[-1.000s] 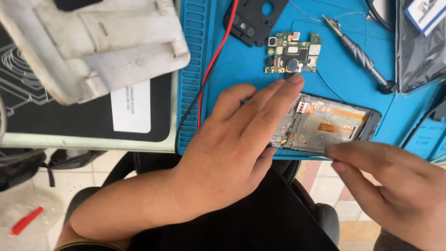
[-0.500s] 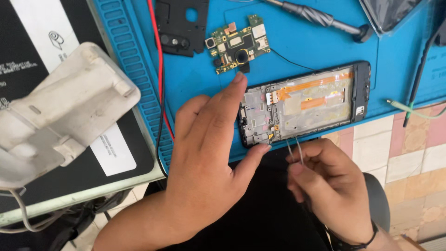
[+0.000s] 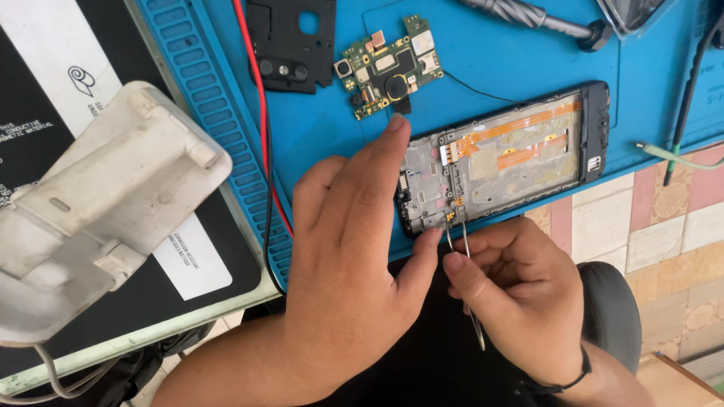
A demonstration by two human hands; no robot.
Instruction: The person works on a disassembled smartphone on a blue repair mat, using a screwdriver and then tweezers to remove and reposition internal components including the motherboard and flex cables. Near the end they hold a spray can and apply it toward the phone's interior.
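An opened phone frame with orange flex cables lies on a blue work mat at the near edge. My left hand rests flat on the phone's left end, fingers spread, pinning it down. My right hand grips thin metal tweezers, whose tips touch the lower left corner of the frame. A green circuit board lies on the mat just beyond my left fingertips.
A black plastic phone part sits on the mat at the top. Red and black wires run down the mat's left edge. A white plastic device stands on a black mat at left. A screwdriver lies top right. Tiled floor shows below right.
My right hand has closed on the tweezers and brought their tips to the phone's lower left corner. My left hand stays on the phone; the view has shifted.
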